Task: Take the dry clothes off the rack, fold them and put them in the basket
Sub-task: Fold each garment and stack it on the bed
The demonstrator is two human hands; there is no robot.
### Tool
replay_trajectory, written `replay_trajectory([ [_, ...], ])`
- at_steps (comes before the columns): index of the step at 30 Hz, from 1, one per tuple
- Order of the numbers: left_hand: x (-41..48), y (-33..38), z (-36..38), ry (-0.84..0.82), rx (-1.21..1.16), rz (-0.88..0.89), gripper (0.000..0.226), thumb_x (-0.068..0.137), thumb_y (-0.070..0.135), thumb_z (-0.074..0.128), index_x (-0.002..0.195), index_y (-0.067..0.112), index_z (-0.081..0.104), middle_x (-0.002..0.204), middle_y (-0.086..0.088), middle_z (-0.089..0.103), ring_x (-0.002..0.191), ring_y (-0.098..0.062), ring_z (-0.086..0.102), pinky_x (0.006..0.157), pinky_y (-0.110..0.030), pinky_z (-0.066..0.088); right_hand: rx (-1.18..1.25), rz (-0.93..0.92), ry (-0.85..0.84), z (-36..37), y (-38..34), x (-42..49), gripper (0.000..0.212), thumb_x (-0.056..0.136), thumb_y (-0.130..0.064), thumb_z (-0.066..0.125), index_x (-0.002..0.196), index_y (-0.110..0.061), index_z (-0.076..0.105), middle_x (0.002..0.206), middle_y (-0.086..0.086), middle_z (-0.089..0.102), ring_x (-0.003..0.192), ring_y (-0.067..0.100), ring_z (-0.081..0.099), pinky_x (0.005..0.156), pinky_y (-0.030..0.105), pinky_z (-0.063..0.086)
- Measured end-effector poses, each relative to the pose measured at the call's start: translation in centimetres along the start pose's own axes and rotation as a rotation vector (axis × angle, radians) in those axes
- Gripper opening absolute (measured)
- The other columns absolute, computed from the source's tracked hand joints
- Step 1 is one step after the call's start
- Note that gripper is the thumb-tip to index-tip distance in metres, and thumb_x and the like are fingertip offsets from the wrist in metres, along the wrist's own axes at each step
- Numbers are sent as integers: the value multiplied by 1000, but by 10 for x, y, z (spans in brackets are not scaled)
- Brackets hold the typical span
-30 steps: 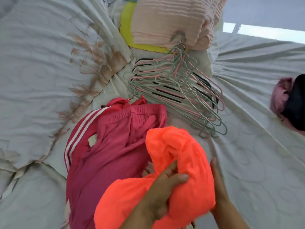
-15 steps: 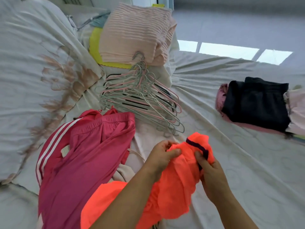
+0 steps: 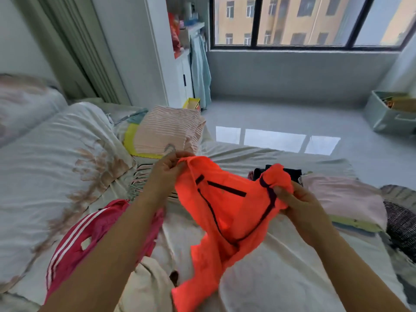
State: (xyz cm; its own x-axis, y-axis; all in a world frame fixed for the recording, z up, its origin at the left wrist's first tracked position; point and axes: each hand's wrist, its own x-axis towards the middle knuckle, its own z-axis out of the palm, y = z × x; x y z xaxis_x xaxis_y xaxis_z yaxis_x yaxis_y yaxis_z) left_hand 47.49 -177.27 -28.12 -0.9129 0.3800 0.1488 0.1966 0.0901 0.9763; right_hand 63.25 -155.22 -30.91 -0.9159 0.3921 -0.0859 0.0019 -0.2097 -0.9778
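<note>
A bright orange garment (image 3: 222, 212) with dark trim lines hangs above the bed, stretched between both hands. My left hand (image 3: 167, 171) pinches its upper left corner. My right hand (image 3: 292, 199) grips the bunched upper right edge. The lower part of the garment droops down to the sheet. Pink trousers with white stripes (image 3: 90, 235) lie on the bed under my left forearm. No rack is in view.
A folded pink striped item (image 3: 166, 129) lies on a yellow cloth at the bed's far side, hangers (image 3: 139, 176) before it. Folded clothes (image 3: 342, 194) are stacked at right. A pale green box (image 3: 391, 115) stands on the floor. A quilt (image 3: 49, 158) covers the left.
Both hands have lifted the orange garment and pulled it apart, so it now hangs spread between them. The view has tilted up to show the window and floor.
</note>
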Motion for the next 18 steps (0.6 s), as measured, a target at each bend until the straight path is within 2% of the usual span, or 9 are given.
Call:
replay_trajectory([
  [2,-6,23,5,48,-11,16,35,88,-10,48,85,22,61,70,18,68,68,8,59,67,-7,45,-144,-60,53,-4,-25,-7,31,69,-38,74,91,-16,69,89,15,66,78,25,58,67,36,50],
  [4,-14,47,14,51,20,51,29,88,-7,50,89,19,63,78,12,67,67,7,58,65,-8,45,-366,-174,132,-10,-49,-11,2,82,-23,68,83,-24,70,92,15,67,77,25,59,74,39,49],
  [6,-19,70,24,38,75,102,26,88,-6,49,95,14,63,85,6,65,68,8,57,67,-9,43,-606,-313,189,-23,-71,-16,11,84,-15,66,83,-24,72,94,8,66,84,9,59,80,24,47],
  [7,-21,82,28,38,106,132,27,89,-6,48,97,14,63,88,5,65,72,7,57,69,-9,43,-689,-383,215,-26,-85,-22,11,84,-11,65,87,-20,71,93,4,65,84,2,56,76,13,42],
  [8,-22,91,31,40,145,170,28,89,-6,47,97,16,62,90,6,64,76,7,56,72,-9,42,-741,-422,241,-29,-94,-27,8,86,-10,63,89,-15,68,89,1,62,82,3,54,68,9,38],
  [9,-24,101,35,43,187,217,30,90,-5,45,97,19,62,93,8,64,81,8,56,76,-9,41,-752,-447,254,-32,-107,-36,3,89,-12,60,89,-11,62,82,-1,59,77,8,53,61,12,35],
  [12,-33,130,47,47,260,342,30,93,-3,41,99,19,61,94,15,60,82,17,52,77,-4,37,-809,-420,235,-38,-126,-57,17,95,-23,50,85,-11,42,67,-4,46,60,11,43,52,23,30],
  [16,-44,168,59,-16,318,394,34,94,-4,35,101,19,59,91,18,57,73,18,50,64,-2,34,-765,-319,206,-49,-153,-74,20,94,-24,52,86,-7,46,73,-1,46,67,14,44,57,26,32],
  [18,-49,178,58,-34,299,341,39,92,-4,34,96,26,58,89,15,57,72,8,50,62,-10,37,-668,-341,230,-56,-170,-84,20,90,-22,60,83,-6,51,77,0,49,72,14,46,60,26,34],
])
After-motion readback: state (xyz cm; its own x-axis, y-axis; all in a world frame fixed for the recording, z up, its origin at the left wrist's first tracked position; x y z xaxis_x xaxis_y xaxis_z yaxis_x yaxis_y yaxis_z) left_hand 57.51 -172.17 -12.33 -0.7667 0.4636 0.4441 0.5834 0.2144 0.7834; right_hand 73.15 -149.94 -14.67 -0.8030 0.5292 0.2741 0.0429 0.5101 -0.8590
